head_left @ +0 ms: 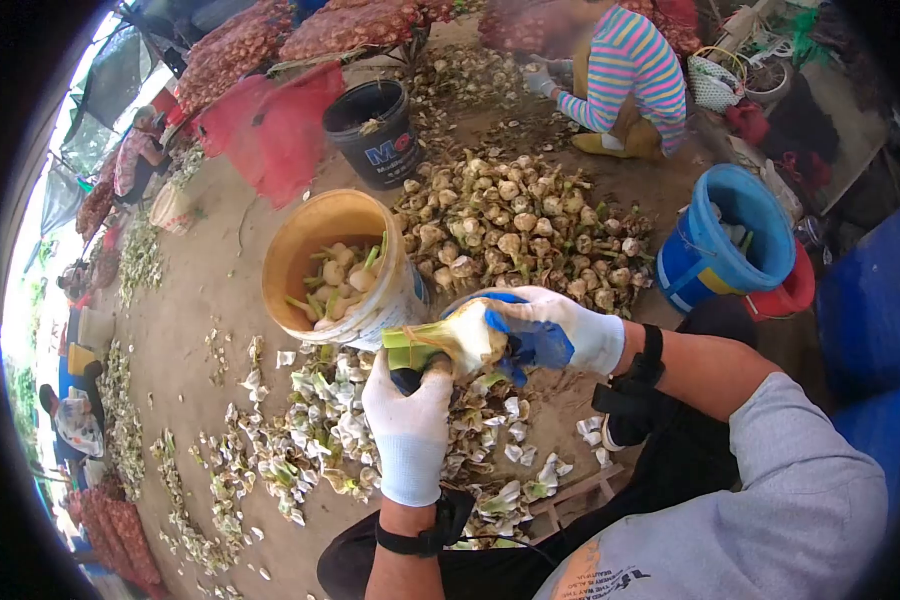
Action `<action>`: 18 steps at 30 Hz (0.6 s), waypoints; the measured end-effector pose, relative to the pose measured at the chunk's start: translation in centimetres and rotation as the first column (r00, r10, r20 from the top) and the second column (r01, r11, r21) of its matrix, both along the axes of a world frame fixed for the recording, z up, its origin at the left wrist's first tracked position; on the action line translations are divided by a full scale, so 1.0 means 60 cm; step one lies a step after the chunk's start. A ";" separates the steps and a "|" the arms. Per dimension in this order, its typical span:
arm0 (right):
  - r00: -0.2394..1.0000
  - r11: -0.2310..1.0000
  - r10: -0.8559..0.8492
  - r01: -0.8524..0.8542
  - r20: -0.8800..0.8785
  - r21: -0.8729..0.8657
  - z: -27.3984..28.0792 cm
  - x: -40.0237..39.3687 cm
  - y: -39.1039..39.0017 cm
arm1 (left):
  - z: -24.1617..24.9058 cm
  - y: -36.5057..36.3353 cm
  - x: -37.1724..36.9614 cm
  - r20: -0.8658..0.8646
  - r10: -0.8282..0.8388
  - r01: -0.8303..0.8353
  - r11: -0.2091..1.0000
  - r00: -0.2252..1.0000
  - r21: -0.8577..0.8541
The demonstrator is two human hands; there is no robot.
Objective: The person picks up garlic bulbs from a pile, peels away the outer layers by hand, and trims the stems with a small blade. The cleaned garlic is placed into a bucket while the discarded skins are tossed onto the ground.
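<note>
A large garlic bulb (478, 334) with a thick stalk is held between my two gloved hands, above the peelings. My left hand (407, 412), in a white glove, is closed around the green stalk (410, 347) at the bulb's left. From the right, my right hand (562, 328), in a white glove with a blue coated palm, is closed on the root end of the bulb. Some of its fingers are hidden behind the bulb. Just beyond my left hand stands a yellowish bucket (292, 240) with trimmed garlic bulbs (338, 272) inside.
A heap of untrimmed garlic (510, 225) lies ahead. Peelings (310, 435) cover the ground below my hands. A black bucket (370, 135) stands farther off, a blue bucket (705, 245) to the right. A person in a striped top (635, 80) crouches beyond; another person (138, 155) sits far left.
</note>
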State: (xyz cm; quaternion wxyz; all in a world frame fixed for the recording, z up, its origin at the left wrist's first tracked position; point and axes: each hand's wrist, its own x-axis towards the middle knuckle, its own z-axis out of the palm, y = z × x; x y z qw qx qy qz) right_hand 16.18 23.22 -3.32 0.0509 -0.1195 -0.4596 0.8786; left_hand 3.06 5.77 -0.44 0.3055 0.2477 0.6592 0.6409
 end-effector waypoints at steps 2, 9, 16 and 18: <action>0.997 0.968 0.074 -0.080 -0.036 -0.240 -0.017 0.000 -0.001 | 0.005 0.004 0.004 -0.253 0.072 -0.088 0.995 0.965 -0.051; 0.996 0.979 -0.091 0.094 -0.025 0.180 -0.001 -0.004 0.000 | -0.025 -0.007 -0.012 -0.012 0.063 -0.063 0.998 0.998 -0.009; 0.995 0.950 -0.095 0.101 -0.035 0.296 0.011 0.010 0.005 | -0.020 -0.005 -0.005 0.134 0.068 -0.070 0.997 0.989 0.012; 0.999 0.983 -0.040 0.045 -0.033 0.176 0.008 0.012 0.013 | -0.021 -0.007 -0.005 0.189 0.076 -0.088 0.994 0.979 0.059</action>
